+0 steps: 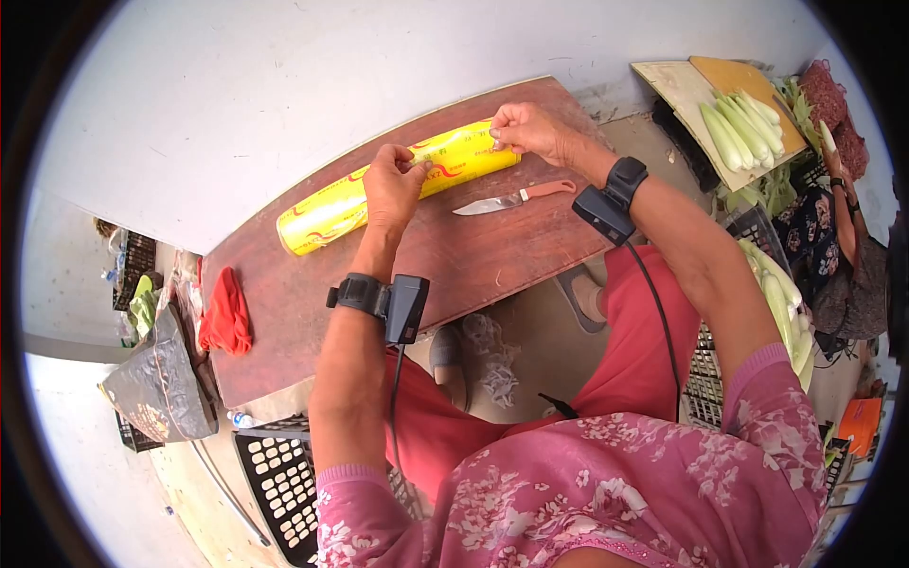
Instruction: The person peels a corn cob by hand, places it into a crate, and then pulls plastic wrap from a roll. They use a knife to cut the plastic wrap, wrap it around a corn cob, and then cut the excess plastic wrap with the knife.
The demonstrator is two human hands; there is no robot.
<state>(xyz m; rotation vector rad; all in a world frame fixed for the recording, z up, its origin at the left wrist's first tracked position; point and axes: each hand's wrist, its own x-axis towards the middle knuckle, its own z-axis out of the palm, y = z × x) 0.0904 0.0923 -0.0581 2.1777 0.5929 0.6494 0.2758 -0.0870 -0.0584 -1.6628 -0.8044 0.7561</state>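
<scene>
A yellow printed roll of cling film (327,216) lies along the back of a reddish-brown wooden table. My left hand (393,183) is over the middle of the roll, thumb and fingers pinched together at its surface. At the roll's right end my right hand (528,131) pinches with thumb and forefinger at the film's edge. Any thin clear film between the fingers is hard to see. In front of the roll lies a knife (516,197), its blade pointing left and its orange-brown handle near my right wrist.
The wooden table (379,303) has a red cloth (225,314) at its left end. Black crates (275,488) stand by my legs. Pale green vegetables (743,131) rest on a board (677,90) at right, with more below. Another person's arm (841,199) shows at far right.
</scene>
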